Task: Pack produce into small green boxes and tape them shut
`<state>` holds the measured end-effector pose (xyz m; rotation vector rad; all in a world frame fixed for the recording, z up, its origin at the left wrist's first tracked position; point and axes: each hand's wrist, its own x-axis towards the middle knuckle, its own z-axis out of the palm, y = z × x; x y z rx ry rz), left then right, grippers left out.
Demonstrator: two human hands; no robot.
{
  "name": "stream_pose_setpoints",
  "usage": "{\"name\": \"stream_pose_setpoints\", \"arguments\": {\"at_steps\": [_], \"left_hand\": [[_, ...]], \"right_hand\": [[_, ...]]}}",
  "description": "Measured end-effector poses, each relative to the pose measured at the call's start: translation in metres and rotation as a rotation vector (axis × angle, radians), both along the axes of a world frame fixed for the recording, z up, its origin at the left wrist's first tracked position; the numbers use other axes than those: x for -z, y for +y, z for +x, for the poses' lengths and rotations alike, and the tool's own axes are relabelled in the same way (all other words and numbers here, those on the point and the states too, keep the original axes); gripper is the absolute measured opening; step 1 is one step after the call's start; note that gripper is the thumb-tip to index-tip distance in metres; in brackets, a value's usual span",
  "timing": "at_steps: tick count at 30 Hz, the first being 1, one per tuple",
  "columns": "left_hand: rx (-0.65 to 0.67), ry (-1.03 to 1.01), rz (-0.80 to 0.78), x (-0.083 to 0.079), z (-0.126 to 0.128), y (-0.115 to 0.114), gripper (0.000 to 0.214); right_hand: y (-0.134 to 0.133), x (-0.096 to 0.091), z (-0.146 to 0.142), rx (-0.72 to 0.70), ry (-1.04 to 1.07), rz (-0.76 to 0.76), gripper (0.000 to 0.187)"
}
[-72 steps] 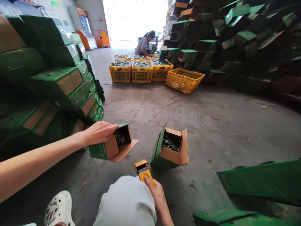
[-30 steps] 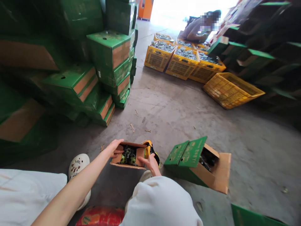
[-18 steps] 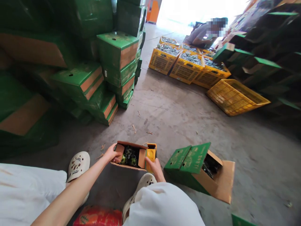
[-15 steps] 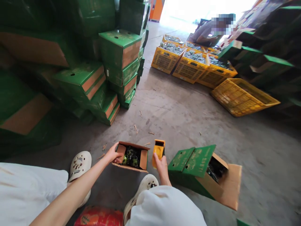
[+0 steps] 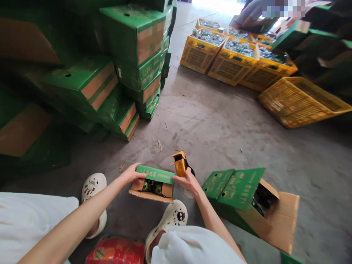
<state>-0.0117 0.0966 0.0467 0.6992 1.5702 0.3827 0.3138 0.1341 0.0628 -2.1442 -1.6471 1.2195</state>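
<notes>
The carton (image 5: 155, 175) has a green lid and brown cardboard inside. The tape dispenser (image 5: 180, 165) is yellow and black. The open box (image 5: 239, 187) is green with pale lettering and brown flaps. The crates (image 5: 299, 101) are yellow lattice, and the clogs (image 5: 95, 185) are cream with dark spots.

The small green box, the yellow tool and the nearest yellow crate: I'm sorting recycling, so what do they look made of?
The small green box: cardboard, matte green print outside, bare brown inside the open end. The yellow tool: probably hard plastic, smooth with slight sheen; its black part is too small to judge. The nearest yellow crate: likely moulded plastic, walls an even open lattice.
</notes>
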Motion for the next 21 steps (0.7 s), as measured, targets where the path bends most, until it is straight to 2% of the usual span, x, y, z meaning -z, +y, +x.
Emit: {"name": "stream_pose_setpoints", "arguments": {"at_steps": [3, 7, 11, 13, 15, 18, 21], "left_hand": [[0.091, 0.175, 0.103, 0.012, -0.005, -0.008, 0.092], [0.172, 0.275, 0.113, 0.012, -0.009, -0.006, 0.079], [0.189, 0.355, 0.161, 0.003, -0.005, -0.005, 0.073], [0.206, 0.445, 0.175, -0.005, -0.001, -0.008, 0.073], [0.246, 0.579, 0.206, -0.015, 0.005, -0.016, 0.078], [0.337, 0.806, 0.388, -0.03, 0.018, -0.038, 0.082], [0.485, 0.896, 0.643, -0.031, 0.041, -0.071, 0.084]], "right_hand": [[-0.01, -0.005, -0.003, -0.211, -0.172, -0.086, 0.068], [-0.014, -0.017, -0.014, -0.279, -0.311, -0.104, 0.063], [-0.012, -0.025, -0.035, -0.28, -0.41, 0.081, 0.061], [-0.014, -0.027, -0.048, -0.348, -0.432, 0.192, 0.061], [-0.015, -0.028, -0.059, -0.456, -0.435, 0.239, 0.055], [-0.017, -0.031, -0.066, -0.519, -0.451, 0.215, 0.045], [-0.016, -0.033, -0.064, -0.505, -0.479, 0.198, 0.047]]}}
